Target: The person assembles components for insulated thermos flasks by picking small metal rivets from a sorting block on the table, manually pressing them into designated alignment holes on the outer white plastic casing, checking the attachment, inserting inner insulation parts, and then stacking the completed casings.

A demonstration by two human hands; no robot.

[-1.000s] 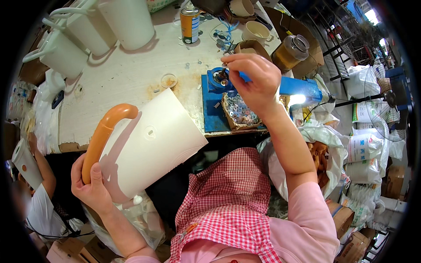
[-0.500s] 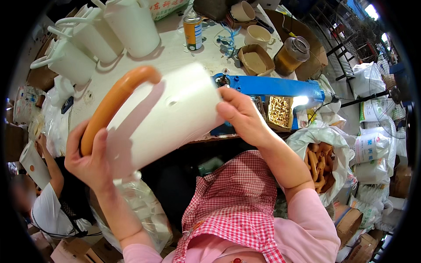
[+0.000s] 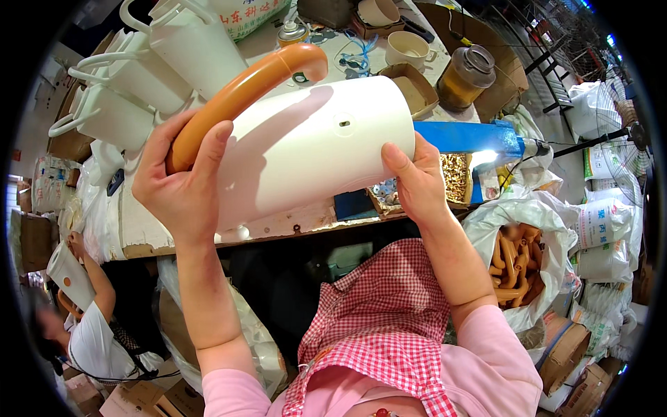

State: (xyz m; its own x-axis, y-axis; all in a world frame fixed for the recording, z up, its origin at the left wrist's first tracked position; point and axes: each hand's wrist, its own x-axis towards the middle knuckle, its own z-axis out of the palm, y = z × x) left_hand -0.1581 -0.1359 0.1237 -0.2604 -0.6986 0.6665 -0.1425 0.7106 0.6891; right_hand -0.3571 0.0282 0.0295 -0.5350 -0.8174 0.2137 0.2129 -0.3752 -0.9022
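Note:
A white cylindrical container (image 3: 319, 149) lies tilted on its side in the air, between my two hands. Near its left end, my left hand (image 3: 184, 174) is closed around the lower end of a curved orange-brown handle (image 3: 240, 97), with the palm against the white body. The handle's far end stands free, apart from the wall. A small slotted hole (image 3: 343, 124) shows in the wall to the right of that end. My right hand (image 3: 420, 174) grips the container's right end, thumb on the outer wall and fingers around the edge, partly hidden.
White jugs with handles (image 3: 194, 48) stand at the table's far left. Behind the container are a blue machine arm (image 3: 472, 139), a box of brass-coloured pieces (image 3: 455, 177) and a lidded jar (image 3: 467, 76). A bag of orange-brown handles (image 3: 514, 267) sits right. At left, another person (image 3: 97, 333) works.
Both hands have carried the container up and to the right. Its hole now shows more sharply, and the handle covers part of the spray can.

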